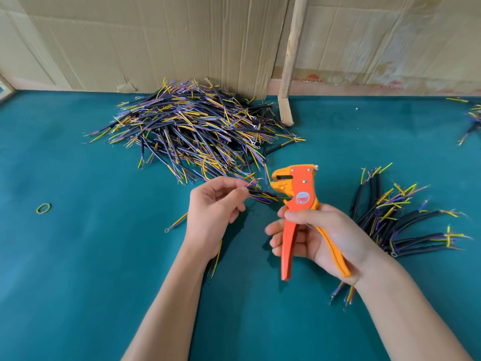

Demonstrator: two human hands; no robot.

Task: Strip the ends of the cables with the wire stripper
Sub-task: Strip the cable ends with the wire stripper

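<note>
My right hand (322, 237) grips the handles of an orange and yellow wire stripper (296, 201), held upright with its jaws pointing left. My left hand (214, 207) pinches a black cable (256, 195) between thumb and fingers; the cable's thin coloured wire ends reach toward the stripper's jaws. The cable's lower part runs under my left wrist and shows below it (214, 261). A large heap of black cables with yellow, blue and purple ends (192, 128) lies behind my hands.
A smaller bundle of cables (398, 220) lies right of my right hand on the teal table cover (78, 256). More cables (471, 118) sit at the far right edge. A green rubber band (43, 208) lies left. Cardboard and a wooden post (289, 61) stand at the back.
</note>
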